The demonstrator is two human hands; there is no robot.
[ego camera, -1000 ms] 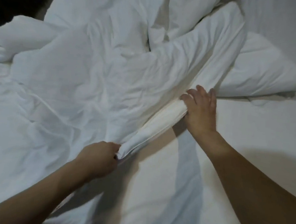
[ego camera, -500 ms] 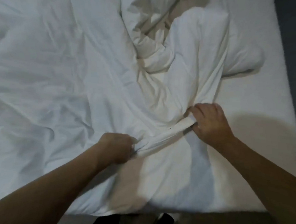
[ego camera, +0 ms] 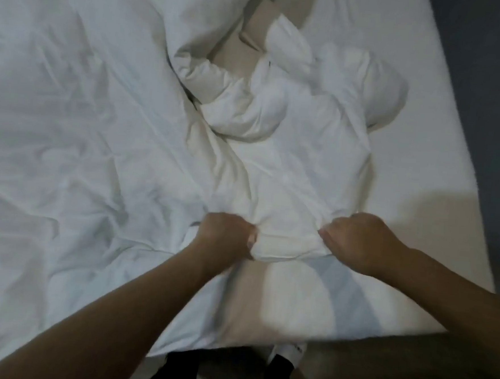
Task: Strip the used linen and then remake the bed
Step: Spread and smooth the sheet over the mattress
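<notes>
The rumpled white duvet [ego camera: 289, 162] is sprawling across the mattress [ego camera: 436, 220] beyond both fists, its near edge bunching between them, the left hand [ego camera: 224, 236] and right hand [ego camera: 357, 241] each curling tight around that cloth.

2 bare forearms [ego camera: 109, 318], no sleeves showing, black trouser legs [ego camera: 171, 373], white-and-black footwear [ego camera: 286, 353] below

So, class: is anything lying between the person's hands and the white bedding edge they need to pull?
Nothing visible. The left hand and right hand both already grip the bunched edge of the crumpled white duvet, directly, near the bed's foot.
</notes>
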